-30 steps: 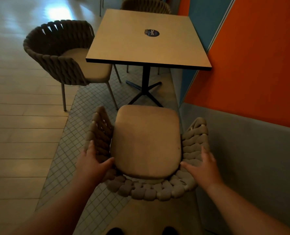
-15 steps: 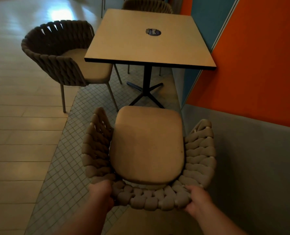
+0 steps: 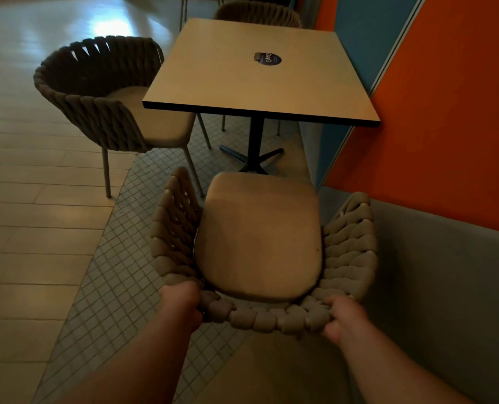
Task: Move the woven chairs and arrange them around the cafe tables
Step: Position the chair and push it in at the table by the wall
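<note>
Orange and blue wall panels (image 3: 446,112) run along the right above a grey padded bench back (image 3: 446,287), and small square floor tiles (image 3: 120,281) lie beside wider pale planks. At the bottom, the nearest woven chair (image 3: 259,237) faces the square cafe table (image 3: 257,74), its seat front near the table's black post. The left hand (image 3: 181,301) is clamped on the left end of the chair's rear rim, the right hand (image 3: 344,319) likewise on the right end (the fingers curl under the weave, so the grip looks firm, though dim light blurs detail). A second woven chair (image 3: 105,94) stands at the table's left side, seat partly under the top. A third chair back (image 3: 257,13) shows beyond the far edge. A dark round sticker (image 3: 268,58) sits on the tabletop.
</note>
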